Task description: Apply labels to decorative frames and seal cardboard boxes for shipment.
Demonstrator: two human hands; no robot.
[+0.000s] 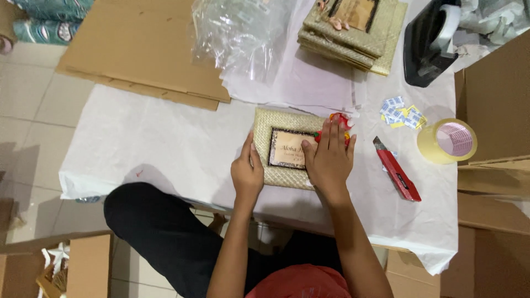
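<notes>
A flat woven straw frame (276,126) with a dark-bordered tan plaque in its middle lies on the white sheet (165,143) in front of me. My left hand (247,172) grips its lower left edge, thumb on top. My right hand (329,156) lies flat over the frame's right side, fingers spread, covering part of the plaque. Under my fingertips a small red and yellow ornament (338,118) sits at the frame's upper right corner.
A red box cutter (397,171) and a tape roll (448,140) lie to the right, with small blue and yellow packets (402,113) above. A stack of woven frames (353,33), a black tape dispenser (429,41), clear plastic bags (243,33) and flat cardboard (143,49) lie at the far side.
</notes>
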